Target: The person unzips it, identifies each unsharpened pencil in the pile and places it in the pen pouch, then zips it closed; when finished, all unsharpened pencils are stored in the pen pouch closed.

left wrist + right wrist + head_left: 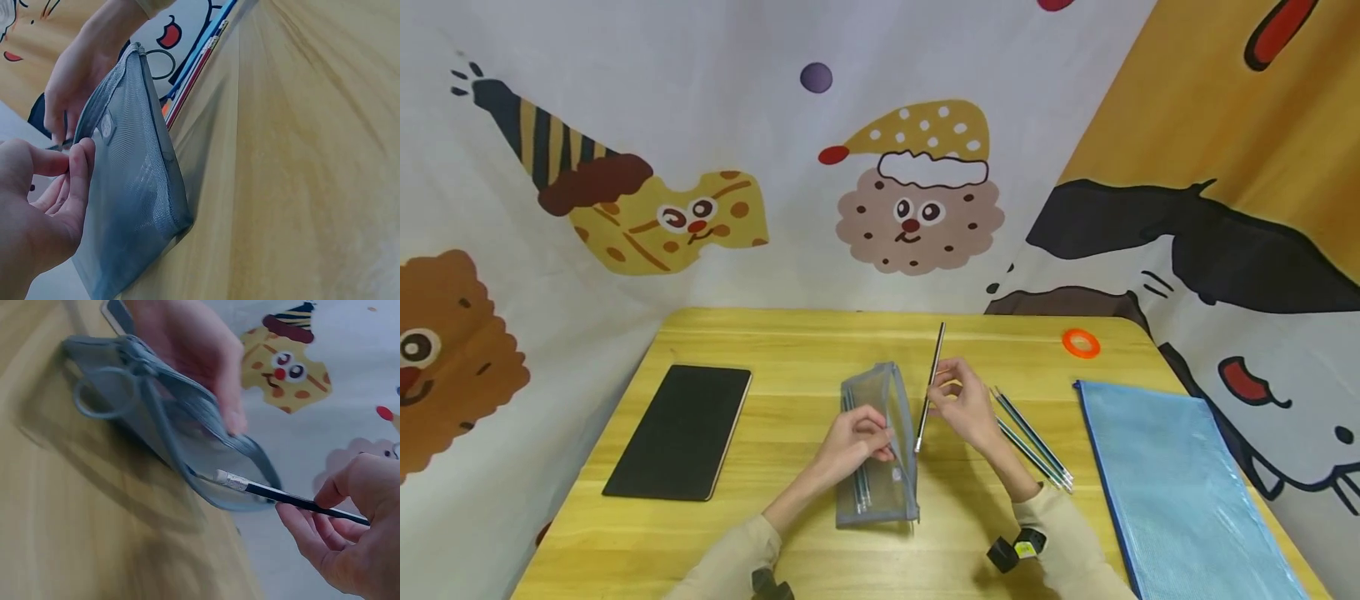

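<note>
My left hand (859,437) pinches the upper edge of a grey mesh zip pouch (880,492), whose zipped mouth gapes open in the right wrist view. Inside the pouch, several pencils (861,490) show through the mesh. Between the thumb and fingers of my right hand (961,402) is a dark pencil (287,499). Its white eraser end points at the pouch's opening and sits right at the rim. On the table beside my right forearm lie several more pencils (1033,437) with eraser tips.
A black notebook (681,433) lies on the left of the wooden table (790,342). At the right is a blue mesh zip folder (1180,483), with an orange ring-shaped roll (1081,343) behind it. A patterned curtain (775,292) hangs beyond the table's far edge.
</note>
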The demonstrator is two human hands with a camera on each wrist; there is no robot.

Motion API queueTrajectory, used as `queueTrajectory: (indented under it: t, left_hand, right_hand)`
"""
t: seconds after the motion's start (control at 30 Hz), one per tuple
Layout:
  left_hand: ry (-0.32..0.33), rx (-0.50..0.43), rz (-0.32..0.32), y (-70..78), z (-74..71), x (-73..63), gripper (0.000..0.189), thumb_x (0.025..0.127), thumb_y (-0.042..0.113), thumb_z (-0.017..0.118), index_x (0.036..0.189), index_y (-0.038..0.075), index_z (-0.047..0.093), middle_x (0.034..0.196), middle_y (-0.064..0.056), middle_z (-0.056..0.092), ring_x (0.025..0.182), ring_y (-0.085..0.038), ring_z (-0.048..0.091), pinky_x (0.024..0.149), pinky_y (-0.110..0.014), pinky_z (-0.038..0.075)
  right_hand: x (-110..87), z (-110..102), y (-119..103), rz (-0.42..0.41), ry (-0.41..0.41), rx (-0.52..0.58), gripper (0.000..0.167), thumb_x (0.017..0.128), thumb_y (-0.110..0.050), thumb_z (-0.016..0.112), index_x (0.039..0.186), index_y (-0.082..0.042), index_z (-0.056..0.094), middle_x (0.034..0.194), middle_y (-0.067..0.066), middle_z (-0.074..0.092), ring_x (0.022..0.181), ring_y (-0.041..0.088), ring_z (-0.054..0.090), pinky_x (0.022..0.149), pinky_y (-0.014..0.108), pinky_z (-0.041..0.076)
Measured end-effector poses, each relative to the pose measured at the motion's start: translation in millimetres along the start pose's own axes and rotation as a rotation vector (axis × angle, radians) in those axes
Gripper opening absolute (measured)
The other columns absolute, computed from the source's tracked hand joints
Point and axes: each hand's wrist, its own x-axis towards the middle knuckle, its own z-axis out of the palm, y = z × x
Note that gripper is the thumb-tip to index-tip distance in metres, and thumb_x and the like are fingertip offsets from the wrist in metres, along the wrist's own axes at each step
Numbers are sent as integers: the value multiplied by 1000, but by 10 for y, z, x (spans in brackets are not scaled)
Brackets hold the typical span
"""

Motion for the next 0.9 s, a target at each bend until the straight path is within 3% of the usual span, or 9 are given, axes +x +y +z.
queueTrajectory:
  t: [0.13,0.4,0.67,0.9]
  left_hand:
    - [-1,0,0,-2,9,-10,17,93,2,66,104,-9,57,90,-23,71,70,-16,70,72,-35,68]
    - [12,-13,51,27,28,16,18,94,0,64,105,-11,55,92,-27,70,70,-14,70,72,-36,68]
    - [41,-37,55,40,17,17,20,93,-1,64,107,-13,55,95,-29,69,73,-16,71,73,-33,68]
    - [28,-17,35,71,-1,0,20,94,1,64,108,-11,55,98,-26,70,73,-15,71,74,-33,68]
  right_hand:
    - [-35,163,43,5,-33,4,36,88,8,59,122,1,51,105,20,59,83,23,66,70,49,67]
    - [-126,349,67,19,-111,-23,32,87,7,63,117,2,55,99,18,64,77,20,67,59,33,67]
    - [-207,370,87,33,-206,-40,33,88,5,62,120,3,55,99,19,64,76,19,65,61,31,67]
    - [-242,332,80,19,-258,-35,32,89,4,63,119,6,54,96,20,65,74,19,65,62,32,67]
